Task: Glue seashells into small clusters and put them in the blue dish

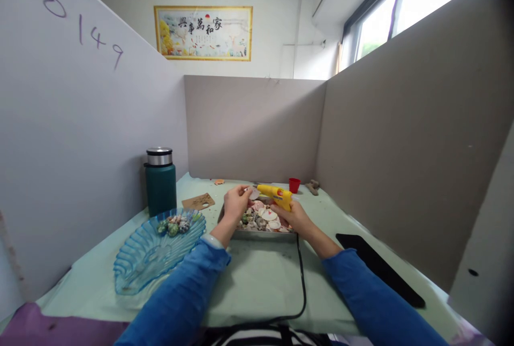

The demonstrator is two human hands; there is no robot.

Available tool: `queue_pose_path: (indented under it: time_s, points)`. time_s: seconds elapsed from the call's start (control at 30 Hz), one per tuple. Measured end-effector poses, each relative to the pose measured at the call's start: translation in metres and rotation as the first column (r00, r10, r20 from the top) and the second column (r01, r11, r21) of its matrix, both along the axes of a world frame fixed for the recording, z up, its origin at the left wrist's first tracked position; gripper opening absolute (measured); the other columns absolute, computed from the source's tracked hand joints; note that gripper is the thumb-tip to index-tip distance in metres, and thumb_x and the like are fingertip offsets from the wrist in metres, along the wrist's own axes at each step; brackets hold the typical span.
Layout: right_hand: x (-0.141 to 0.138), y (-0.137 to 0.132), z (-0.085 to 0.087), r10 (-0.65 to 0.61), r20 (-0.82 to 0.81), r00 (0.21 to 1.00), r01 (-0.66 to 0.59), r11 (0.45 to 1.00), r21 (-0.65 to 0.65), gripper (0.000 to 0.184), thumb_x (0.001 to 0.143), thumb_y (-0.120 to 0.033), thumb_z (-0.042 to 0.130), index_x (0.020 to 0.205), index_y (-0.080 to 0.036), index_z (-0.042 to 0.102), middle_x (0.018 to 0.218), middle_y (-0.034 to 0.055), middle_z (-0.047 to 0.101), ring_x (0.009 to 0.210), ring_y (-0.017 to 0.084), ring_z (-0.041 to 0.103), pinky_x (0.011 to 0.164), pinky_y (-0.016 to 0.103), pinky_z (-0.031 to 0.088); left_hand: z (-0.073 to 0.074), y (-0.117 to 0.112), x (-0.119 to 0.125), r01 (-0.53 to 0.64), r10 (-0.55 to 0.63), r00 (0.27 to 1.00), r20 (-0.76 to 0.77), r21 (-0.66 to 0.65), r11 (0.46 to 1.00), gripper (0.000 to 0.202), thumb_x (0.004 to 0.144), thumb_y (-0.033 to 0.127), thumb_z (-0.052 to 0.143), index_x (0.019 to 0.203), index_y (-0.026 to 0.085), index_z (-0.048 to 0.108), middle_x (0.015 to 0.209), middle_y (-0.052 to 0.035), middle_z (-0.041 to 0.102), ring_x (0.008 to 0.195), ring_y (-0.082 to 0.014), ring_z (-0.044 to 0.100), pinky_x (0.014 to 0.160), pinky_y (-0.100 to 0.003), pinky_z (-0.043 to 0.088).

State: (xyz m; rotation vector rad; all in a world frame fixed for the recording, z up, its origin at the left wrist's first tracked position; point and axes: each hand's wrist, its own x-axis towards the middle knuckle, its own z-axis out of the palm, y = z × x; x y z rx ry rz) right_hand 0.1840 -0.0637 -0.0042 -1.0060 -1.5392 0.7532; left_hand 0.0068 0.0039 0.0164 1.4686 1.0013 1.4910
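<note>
Sleeves (188,287) lead to left fingers (240,196) pinching a blurry shell (254,194), right fingers (286,212) closed over a glue gun (272,191), grip hidden.

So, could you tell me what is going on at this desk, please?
A person in blue sleeves leans over a metal tray of seashells. The right hand grips a yellow glue gun, its nozzle pointed at a small pale shell pinched in the left hand. The gun's black cord trails back across the table. A blue glass dish with a few shells sits to the left, beside a teal flask.
</note>
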Motion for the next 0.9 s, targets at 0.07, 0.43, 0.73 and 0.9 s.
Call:
queue_pose_path:
  time_s: [0.07, 0.43, 0.73, 0.9]
  points:
    - [-0.002, 0.0, 0.0, -0.049, 0.001, 0.999, 0.049, 0.998, -0.035, 0.046, 0.071, -0.055, 0.074, 0.092, -0.015, 0.067, 0.048, -0.0056, 0.044, 0.04, 0.01, 0.037, 0.04, 0.024, 0.029, -0.003, 0.003, 0.0, -0.035, 0.036, 0.998, -0.051, 0.035, 0.999, 0.013, 0.081, 0.021, 0.066, 0.091, 0.014, 0.07, 0.064, -0.0009, 0.069, 0.049, -0.013, 0.065, 0.046, -0.019, 0.047]
    - [-0.001, 0.003, -0.004, -0.126, 0.062, 0.99, 0.119, 0.987, 0.11, 0.032, 0.074, -0.046, 0.072, 0.086, -0.016, 0.069, 0.068, 0.0049, 0.062, 0.069, 0.022, 0.062, 0.056, 0.03, 0.047, -0.005, 0.003, 0.001, -0.031, 0.039, 0.993, -0.112, 0.071, 0.997, 0.015, 0.083, 0.023, 0.064, 0.093, 0.015, 0.071, 0.06, -0.0008, 0.068, 0.052, -0.0153, 0.067, 0.049, -0.021, 0.048]
    - [0.001, 0.006, -0.009, -0.16, 0.142, 0.977, 0.132, 0.974, 0.183, 0.033, 0.078, -0.046, 0.069, 0.091, -0.016, 0.071, 0.073, 0.0052, 0.068, 0.076, 0.024, 0.065, 0.063, 0.032, 0.05, -0.001, -0.003, 0.001, 0.01, -0.009, 0.999, -0.051, 0.023, 1.0, 0.012, 0.083, 0.023, 0.065, 0.09, 0.014, 0.07, 0.054, 0.0014, 0.064, 0.047, -0.0142, 0.064, 0.047, -0.021, 0.049]
    - [0.003, 0.007, -0.009, -0.195, 0.162, 0.967, 0.163, 0.968, 0.193, 0.036, 0.078, -0.05, 0.068, 0.092, -0.016, 0.072, 0.075, 0.0057, 0.07, 0.075, 0.023, 0.065, 0.066, 0.032, 0.05, 0.002, -0.006, 0.001, 0.046, -0.045, 0.999, 0.03, -0.029, 0.999, 0.013, 0.082, 0.021, 0.067, 0.091, 0.012, 0.067, 0.053, 0.0015, 0.064, 0.046, -0.0143, 0.064, 0.048, -0.022, 0.051]
